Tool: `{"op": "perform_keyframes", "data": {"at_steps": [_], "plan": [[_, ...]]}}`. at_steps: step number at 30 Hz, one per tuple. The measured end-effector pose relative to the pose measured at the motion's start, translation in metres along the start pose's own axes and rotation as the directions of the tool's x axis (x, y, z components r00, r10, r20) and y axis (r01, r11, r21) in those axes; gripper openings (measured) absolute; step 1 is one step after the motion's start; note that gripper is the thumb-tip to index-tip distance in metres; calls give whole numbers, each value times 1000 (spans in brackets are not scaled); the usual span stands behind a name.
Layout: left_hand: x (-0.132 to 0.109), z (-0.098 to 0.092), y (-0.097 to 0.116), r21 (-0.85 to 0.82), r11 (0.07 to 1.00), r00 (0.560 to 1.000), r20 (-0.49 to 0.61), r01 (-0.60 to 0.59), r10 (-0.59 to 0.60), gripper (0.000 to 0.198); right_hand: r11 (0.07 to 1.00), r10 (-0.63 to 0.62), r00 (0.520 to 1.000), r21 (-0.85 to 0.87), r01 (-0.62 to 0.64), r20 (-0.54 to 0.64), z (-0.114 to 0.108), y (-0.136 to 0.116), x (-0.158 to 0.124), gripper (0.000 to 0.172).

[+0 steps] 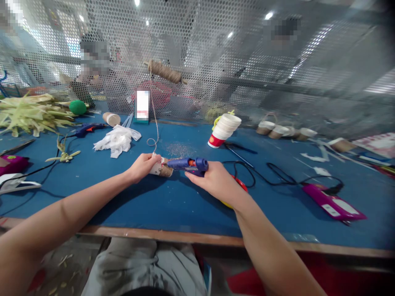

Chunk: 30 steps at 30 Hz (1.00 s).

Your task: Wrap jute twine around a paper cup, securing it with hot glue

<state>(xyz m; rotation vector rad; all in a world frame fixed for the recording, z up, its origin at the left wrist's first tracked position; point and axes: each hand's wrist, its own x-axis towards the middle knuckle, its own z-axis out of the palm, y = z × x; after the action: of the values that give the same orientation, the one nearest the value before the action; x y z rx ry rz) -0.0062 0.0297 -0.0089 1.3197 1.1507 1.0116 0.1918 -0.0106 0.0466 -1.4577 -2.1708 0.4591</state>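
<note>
Grey trousers (pixel 123 267) cover my lap below the edge of the blue table (pixel 185 209). At far left lie pale husks (pixel 33 113), then a crumpled white cloth (pixel 116 139). My left hand (pixel 143 167) is closed around a paper cup (pixel 160 169), tipped on its side, near mid-table. Twine (pixel 154 111) runs down toward it from a spool (pixel 165 72). I judge the work only part done: brown twine seems to band the right end, while the white paper near my fingers looks bare and left to cover. Small reddish marks show on that white part. My right hand (pixel 214 179) grips a blue glue gun (pixel 187 164), its nozzle right at the cup. Further right stand stacked cups (pixel 220 133) and some brown-sided ones (pixel 264 128).
</note>
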Motion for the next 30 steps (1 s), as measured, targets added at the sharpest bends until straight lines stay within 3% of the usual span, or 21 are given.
{"op": "perform_keyframes", "data": {"at_steps": [30], "plan": [[-3, -1, -1, 118, 993, 999, -12, -32, 34, 37, 1000, 13, 1000, -27, -13, -12, -3, -1, 0, 20]]}}
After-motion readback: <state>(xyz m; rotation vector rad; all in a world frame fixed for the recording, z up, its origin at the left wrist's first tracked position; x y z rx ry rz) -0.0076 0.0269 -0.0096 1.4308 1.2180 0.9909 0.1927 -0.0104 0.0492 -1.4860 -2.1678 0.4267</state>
